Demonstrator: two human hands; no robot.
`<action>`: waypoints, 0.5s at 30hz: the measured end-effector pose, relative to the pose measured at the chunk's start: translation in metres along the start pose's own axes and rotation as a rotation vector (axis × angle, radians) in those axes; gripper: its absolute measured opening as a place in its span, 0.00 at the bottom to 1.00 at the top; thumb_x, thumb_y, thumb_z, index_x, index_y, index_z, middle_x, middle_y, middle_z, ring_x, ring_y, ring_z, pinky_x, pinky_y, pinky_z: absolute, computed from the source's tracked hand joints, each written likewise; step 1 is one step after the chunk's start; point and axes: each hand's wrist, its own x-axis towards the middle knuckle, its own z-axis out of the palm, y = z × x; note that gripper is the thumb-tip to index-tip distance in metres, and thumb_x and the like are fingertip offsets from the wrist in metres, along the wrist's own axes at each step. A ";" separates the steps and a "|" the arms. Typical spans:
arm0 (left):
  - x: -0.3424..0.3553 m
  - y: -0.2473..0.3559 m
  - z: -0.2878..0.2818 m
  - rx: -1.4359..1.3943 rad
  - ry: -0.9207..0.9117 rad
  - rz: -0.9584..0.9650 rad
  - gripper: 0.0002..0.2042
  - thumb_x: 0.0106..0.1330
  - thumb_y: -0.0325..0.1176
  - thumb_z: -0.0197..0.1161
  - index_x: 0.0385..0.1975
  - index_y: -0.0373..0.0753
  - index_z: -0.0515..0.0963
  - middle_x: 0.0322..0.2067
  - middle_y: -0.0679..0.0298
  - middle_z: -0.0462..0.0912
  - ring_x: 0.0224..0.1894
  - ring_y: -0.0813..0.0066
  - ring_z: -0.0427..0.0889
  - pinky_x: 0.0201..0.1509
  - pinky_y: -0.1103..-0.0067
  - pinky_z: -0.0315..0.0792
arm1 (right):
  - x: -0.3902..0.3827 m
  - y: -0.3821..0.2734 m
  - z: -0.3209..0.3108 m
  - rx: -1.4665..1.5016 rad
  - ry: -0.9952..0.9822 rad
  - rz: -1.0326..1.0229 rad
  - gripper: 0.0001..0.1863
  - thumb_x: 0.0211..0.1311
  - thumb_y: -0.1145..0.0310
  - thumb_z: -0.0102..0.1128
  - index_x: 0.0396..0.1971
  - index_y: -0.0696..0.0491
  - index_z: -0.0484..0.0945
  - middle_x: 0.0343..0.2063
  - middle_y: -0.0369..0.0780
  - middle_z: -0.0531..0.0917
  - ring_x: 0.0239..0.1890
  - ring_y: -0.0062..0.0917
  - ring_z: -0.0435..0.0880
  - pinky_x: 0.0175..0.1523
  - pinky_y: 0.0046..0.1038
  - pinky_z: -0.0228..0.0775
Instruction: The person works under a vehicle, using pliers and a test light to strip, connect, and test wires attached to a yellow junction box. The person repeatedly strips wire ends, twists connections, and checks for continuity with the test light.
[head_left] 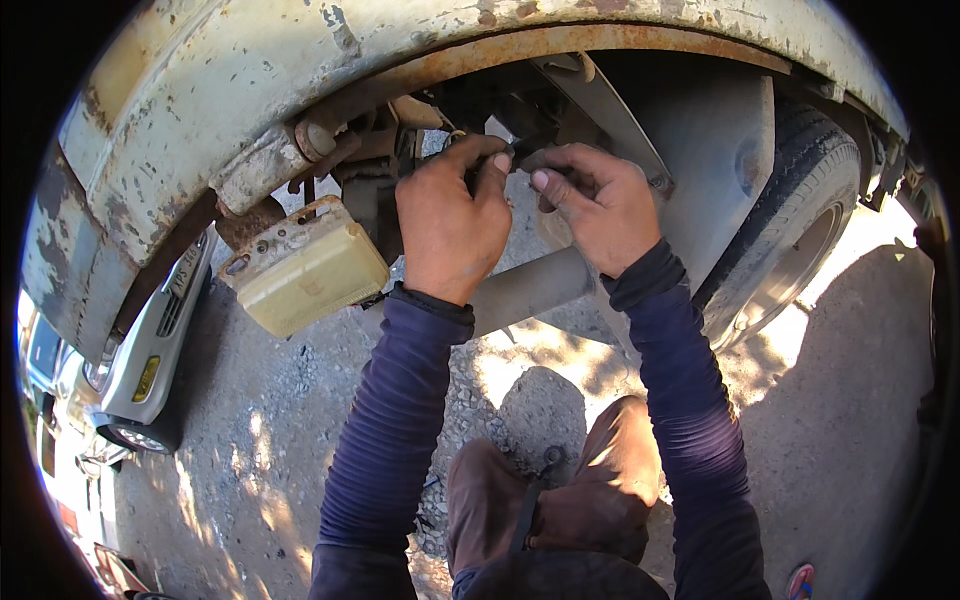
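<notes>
Both hands are raised close together under the rusty lower edge of a vehicle's body panel. My left hand is closed, thumb and forefinger pinched at a small dark piece, too small and shaded to name. Facing it, my right hand is also closed, its thumb pressed to its bent fingers. Whatever the right fingers hold is hidden. Left of my left hand hangs a yellowish translucent box-shaped container on a rusty bracket. A grey metal pipe runs below the hands.
A grey metal plate and a tyre stand right of my right hand. Rusty bracketry juts out at the left. A parked white car is farther left. Gravelly ground lies below, around my knees.
</notes>
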 end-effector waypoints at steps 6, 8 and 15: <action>-0.002 -0.005 -0.001 -0.099 -0.030 0.031 0.07 0.70 0.26 0.63 0.43 0.34 0.84 0.31 0.61 0.87 0.31 0.78 0.83 0.38 0.80 0.76 | -0.008 -0.006 0.008 0.110 0.134 -0.045 0.09 0.65 0.74 0.67 0.43 0.60 0.85 0.32 0.42 0.86 0.30 0.21 0.84 0.37 0.25 0.75; -0.003 -0.007 -0.001 -0.134 -0.027 0.036 0.06 0.69 0.25 0.62 0.42 0.35 0.84 0.31 0.59 0.87 0.32 0.72 0.84 0.40 0.78 0.76 | -0.011 -0.010 0.007 0.050 0.104 -0.069 0.10 0.67 0.74 0.67 0.45 0.63 0.83 0.34 0.39 0.86 0.33 0.18 0.83 0.40 0.22 0.76; 0.002 -0.011 0.001 -0.114 0.014 0.011 0.07 0.67 0.30 0.63 0.41 0.37 0.84 0.33 0.51 0.88 0.37 0.55 0.88 0.44 0.71 0.78 | -0.086 -0.005 -0.005 0.265 0.072 0.089 0.10 0.69 0.75 0.65 0.45 0.65 0.82 0.35 0.40 0.85 0.35 0.18 0.82 0.43 0.23 0.78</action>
